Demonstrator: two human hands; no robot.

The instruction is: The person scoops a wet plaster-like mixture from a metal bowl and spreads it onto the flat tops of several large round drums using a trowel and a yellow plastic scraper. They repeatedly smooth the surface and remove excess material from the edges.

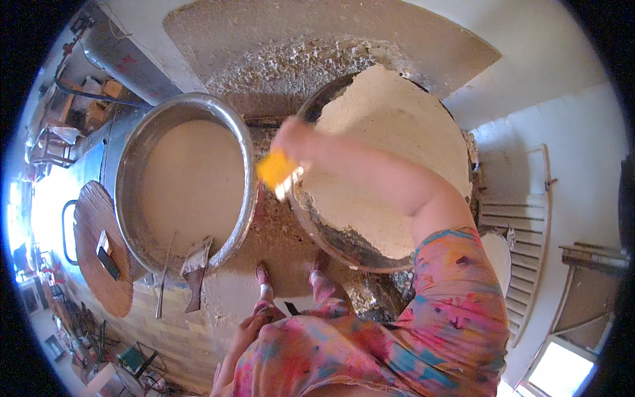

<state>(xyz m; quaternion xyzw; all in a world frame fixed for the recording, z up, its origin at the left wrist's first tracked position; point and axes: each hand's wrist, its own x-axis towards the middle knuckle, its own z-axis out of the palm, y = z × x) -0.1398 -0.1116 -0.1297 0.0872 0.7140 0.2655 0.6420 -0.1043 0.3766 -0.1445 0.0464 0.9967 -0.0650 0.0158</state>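
My right arm reaches across the big round pan [321, 228], which bears a wide pale beige layer [390, 145]. Blurred by motion, my right hand [294, 140] is closed on a yellow object [276, 169] with a pale lower end, over the gap between pan and basin. Its kind is unclear. To the left stands a large metal basin [246, 172] of thick beige batter [195, 178]. Low in front of my body, my left hand [253, 325] has its fingers curled; what they hold, if anything, is hidden. A small dark piece [291, 308] shows beside it.
A flat scraper [196, 264] and a thin stick [165, 278] lean on the basin's near rim. Left of the basin are a round wooden lid [99, 245] and a dark phone-like object [108, 263]. Behind the pan rises a crusted wall [297, 59]. A slatted rack [519, 264] stands right.
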